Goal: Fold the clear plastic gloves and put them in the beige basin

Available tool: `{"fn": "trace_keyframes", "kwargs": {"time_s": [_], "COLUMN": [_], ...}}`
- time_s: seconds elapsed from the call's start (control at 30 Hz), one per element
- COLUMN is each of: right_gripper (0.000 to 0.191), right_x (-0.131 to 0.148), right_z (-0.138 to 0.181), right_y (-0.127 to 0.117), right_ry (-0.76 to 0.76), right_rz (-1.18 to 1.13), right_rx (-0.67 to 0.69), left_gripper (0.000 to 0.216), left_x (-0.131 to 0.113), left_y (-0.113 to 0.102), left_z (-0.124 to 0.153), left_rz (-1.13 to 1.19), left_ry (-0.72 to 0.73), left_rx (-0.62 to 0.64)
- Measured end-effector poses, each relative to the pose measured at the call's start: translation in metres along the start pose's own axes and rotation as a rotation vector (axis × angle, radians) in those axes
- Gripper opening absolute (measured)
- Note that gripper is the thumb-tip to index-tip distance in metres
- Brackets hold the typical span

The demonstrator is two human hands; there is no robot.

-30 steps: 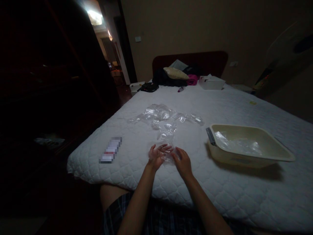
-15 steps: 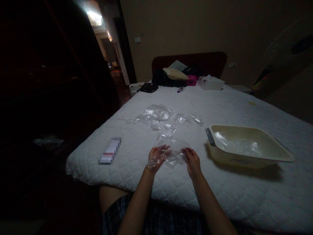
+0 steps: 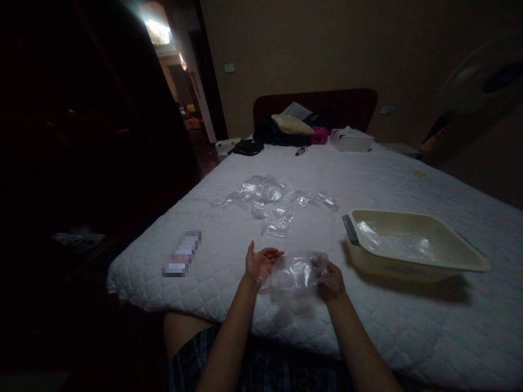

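I am at the foot of a bed with a white quilted cover (image 3: 408,326). My right hand (image 3: 332,282) is closed on a clear plastic bag (image 3: 296,272), lifted just above the cover. My left hand (image 3: 259,262) is palm up beside it, fingers spread, its fingertips touching the bag's left edge. Farther up the bed lies a loose heap of several more clear plastic bags (image 3: 269,196).
A cream plastic basin (image 3: 412,242) with clear plastic inside sits to the right of my hands. A small flat packet (image 3: 182,260) lies to the left. Clothes, a pillow and a white box (image 3: 351,140) are at the headboard. The room to the left is dark.
My right hand has pulled the clear bag rightward and toward me, off my left hand. My left hand has opened palm up and stayed roughly in place.
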State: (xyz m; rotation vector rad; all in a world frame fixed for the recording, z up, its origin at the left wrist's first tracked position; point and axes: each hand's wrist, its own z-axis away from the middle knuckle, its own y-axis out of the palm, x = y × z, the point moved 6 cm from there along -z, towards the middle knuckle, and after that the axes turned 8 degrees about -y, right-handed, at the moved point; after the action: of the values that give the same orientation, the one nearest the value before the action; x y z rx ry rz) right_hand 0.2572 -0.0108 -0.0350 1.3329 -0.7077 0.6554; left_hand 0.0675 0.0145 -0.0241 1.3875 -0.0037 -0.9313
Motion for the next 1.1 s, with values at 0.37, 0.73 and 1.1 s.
{"fn": "trace_keyframes", "kwargs": {"time_s": [0.37,0.73,1.1], "right_gripper": [0.019,0.027,0.035], "right_x": [-0.018,-0.017,-0.013], "right_z": [0.006,0.009,0.014], "right_y": [0.029,0.028,0.035], "right_ry": [0.064,0.109,0.090], "right_rz": [0.076,0.094,0.132], "right_rx": [0.094,0.039,0.115], "left_gripper": [0.047,0.029,0.030], "left_x": [0.015,0.017,0.010], "left_y": [0.013,0.006,-0.001], "left_z": [0.004,-0.001,-0.009], "left_rz": [-0.410,-0.557,-0.341], "left_ry": [-0.030,-0.050,0.062], "left_rx": [0.153,-0.027,-0.126]}}
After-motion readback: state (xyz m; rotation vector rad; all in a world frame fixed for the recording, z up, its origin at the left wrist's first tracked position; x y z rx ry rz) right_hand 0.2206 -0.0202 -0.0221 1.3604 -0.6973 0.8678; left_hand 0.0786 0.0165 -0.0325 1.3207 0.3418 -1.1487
